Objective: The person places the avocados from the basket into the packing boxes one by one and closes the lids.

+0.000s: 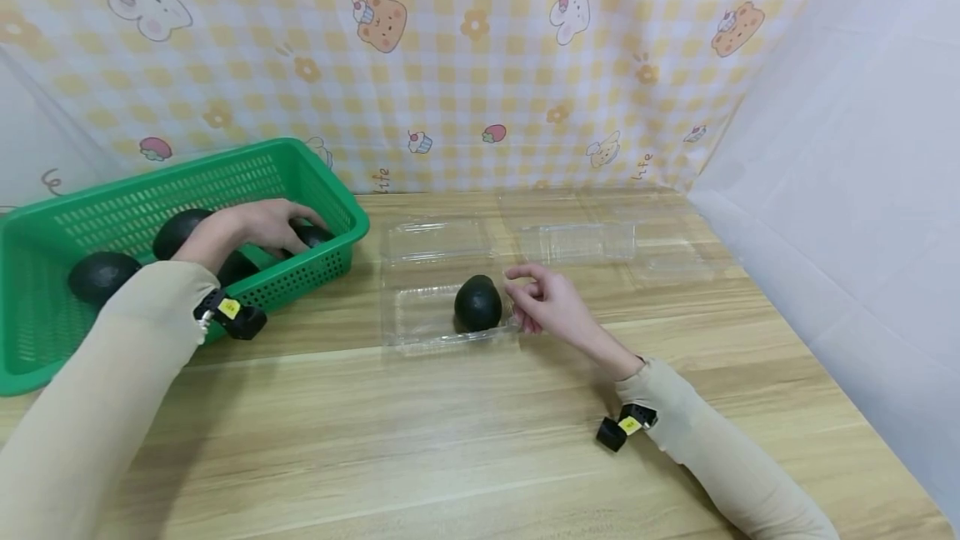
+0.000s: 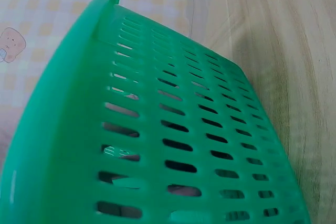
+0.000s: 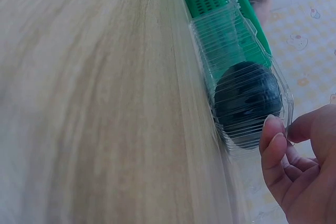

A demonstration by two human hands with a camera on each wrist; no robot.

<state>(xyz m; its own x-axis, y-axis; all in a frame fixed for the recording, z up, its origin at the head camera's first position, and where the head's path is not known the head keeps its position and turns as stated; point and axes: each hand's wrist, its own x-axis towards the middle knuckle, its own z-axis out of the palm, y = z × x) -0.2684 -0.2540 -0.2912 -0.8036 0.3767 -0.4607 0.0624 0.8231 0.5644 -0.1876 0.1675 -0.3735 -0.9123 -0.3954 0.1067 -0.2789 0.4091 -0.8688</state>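
My left hand (image 1: pixel 273 225) reaches into the green basket (image 1: pixel 358 219) and grips a dark avocado (image 1: pixel 313 235) by its right end. In the left wrist view the slotted basket wall (image 2: pixel 152 103) hides most of that hand. One avocado (image 1: pixel 478 304) sits at the right end of the near half of an open, clear plastic clamshell box (image 1: pixel 423 319). With thumb and fingers, my right hand (image 1: pixel 546 300) pinches the box's right rim, close beside this avocado. The right wrist view has the same avocado (image 3: pixel 247 103) behind the clear wall, the fingertips at the rim.
More avocados (image 1: pixel 103 277) lie in the basket, partly covered by the left forearm. Another open clear box (image 1: pixel 588 242) stands behind and to the right of the first. A checked cloth (image 1: pixel 465 90) hangs along the back edge of the wooden table (image 1: pixel 420 440).
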